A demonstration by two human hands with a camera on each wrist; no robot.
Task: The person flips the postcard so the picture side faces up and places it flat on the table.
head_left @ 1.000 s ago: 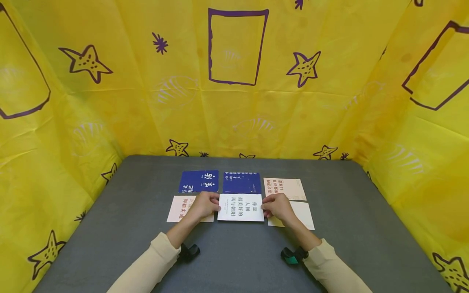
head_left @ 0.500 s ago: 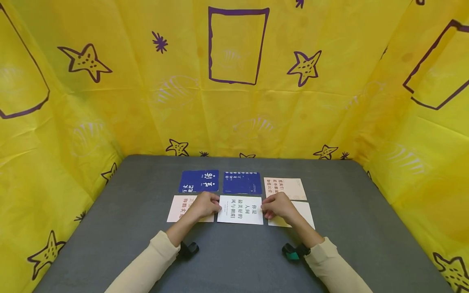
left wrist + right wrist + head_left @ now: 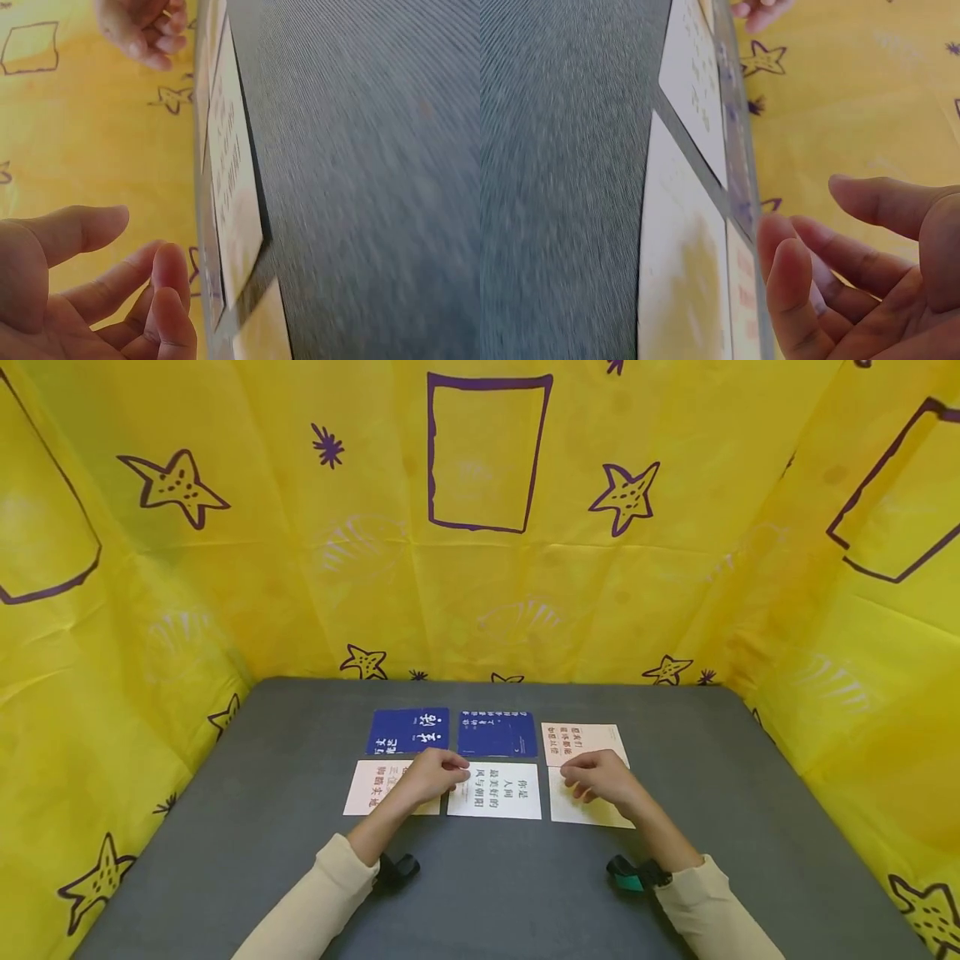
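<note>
A white postcard printed with dark characters lies flat at the middle of the front row. Over its left edge hovers my left hand, fingers loosely bent and thumb apart from them, with nothing held. My right hand hangs above a pale cream postcard at the front right, its thumb and fingers also parted. Both wrist views show the gap between thumb and fingers, on the left hand and the right hand alike. A pink postcard at the front left is partly covered by my left hand.
Behind them, a blue postcard, a second blue postcard and a peach postcard form a back row. They all lie on a dark grey table. Yellow patterned cloth encloses its back and sides.
Both hands have let go of the white postcard, which was lowered slightly toward me and now lies flat. The right hand has moved off to the right; the left has shifted slightly right, over the card's edge.
</note>
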